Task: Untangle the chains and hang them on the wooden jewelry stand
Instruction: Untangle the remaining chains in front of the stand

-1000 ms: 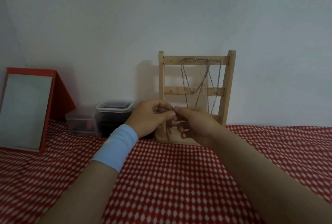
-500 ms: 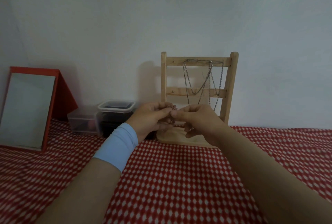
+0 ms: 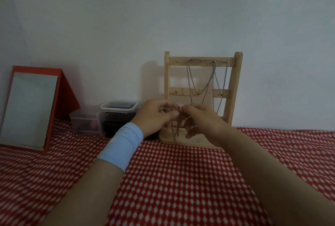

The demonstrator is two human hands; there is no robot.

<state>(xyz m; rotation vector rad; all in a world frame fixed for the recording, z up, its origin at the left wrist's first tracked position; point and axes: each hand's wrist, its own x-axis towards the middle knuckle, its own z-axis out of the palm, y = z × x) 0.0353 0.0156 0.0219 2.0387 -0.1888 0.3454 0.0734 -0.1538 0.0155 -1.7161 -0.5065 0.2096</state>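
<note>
A wooden jewelry stand [image 3: 235,87] stands against the wall on the red checked cloth. Silver chains [image 3: 208,80] hang from hooks on its top bar and drape past the middle bar. In front of the stand's lower part, my left hand [image 3: 157,115] and my right hand [image 3: 201,118] meet fingertip to fingertip. Both pinch a thin reddish chain [image 3: 178,109] between thumb and finger. Loops of that chain dangle below my hands toward the stand's base. My left wrist wears a light blue band.
A red-framed mirror [image 3: 30,109] leans at the left. Two plastic boxes [image 3: 117,115] sit by the wall left of the stand. The red checked cloth [image 3: 181,180] covers the surface in front.
My hands stay together in front of the stand, working the reddish chain at the fingertips; more of its loops now hang below them. The view has shifted slightly.
</note>
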